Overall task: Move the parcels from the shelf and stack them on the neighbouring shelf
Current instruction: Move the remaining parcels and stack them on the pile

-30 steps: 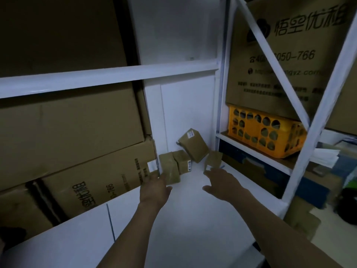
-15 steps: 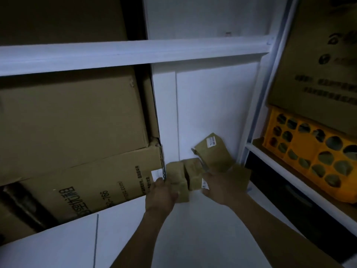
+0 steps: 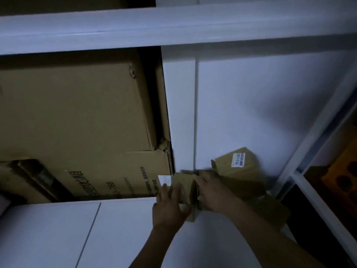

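Left of the small parcels (image 3: 249, 168), big cartons (image 3: 77, 113) crowd the shelf (image 3: 125, 233).

Single head-worn view. White shelf (image 3: 125, 238) is being viewed from close in front, facing forward and slightly down toward the back wall (image 3: 251, 103). Frame is being rolled slightly, upper beam (image 3: 173, 26) slanting. Left hand (image 3: 170, 207), right hand (image 3: 212, 194) and parcels (image 3: 225, 168) are being framed low centre.

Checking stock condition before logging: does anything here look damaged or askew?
Yes. The big carton on the left has a crushed, torn lower-right corner, and the labelled parcel leans tilted against the back wall.
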